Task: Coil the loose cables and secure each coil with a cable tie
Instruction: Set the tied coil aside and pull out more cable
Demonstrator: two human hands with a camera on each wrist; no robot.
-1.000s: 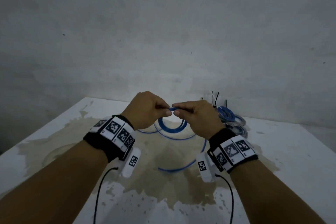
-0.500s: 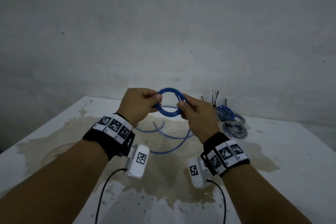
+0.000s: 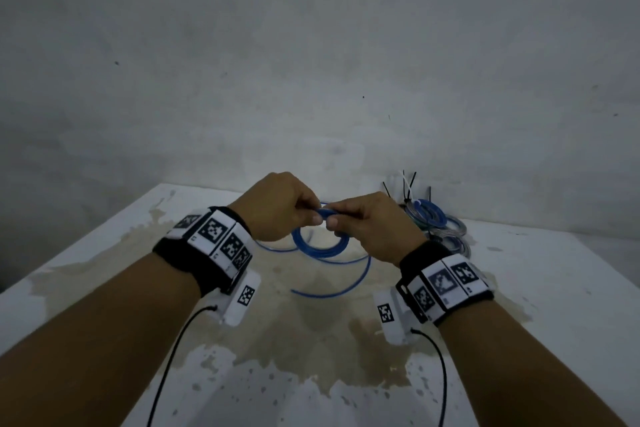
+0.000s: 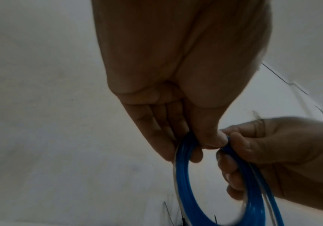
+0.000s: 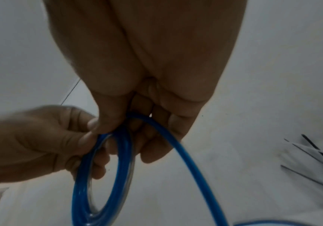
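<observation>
Both hands are pinching the top of a round coil of thin blue plastic cable (image 3: 320, 246) above a stained white tabletop (image 3: 554, 288). The left hand (image 3: 277, 208) is gripping it with curled fingers and thumb; the right hand (image 3: 367, 225) is gripping just beside it. The cable's loose tail is trailing onto the table. Tied blue and grey cable coils (image 3: 438, 227) are lying by the back edge, near the wall (image 3: 311, 62).

A white table (image 3: 554, 288), blotched by a broad brownish stain (image 3: 311, 340), stood against a grey wall. Loose blue cable (image 3: 332, 291) trailed across it, and tied coils (image 3: 440, 229) with cable ties (image 3: 408, 187) lay at its far edge.
</observation>
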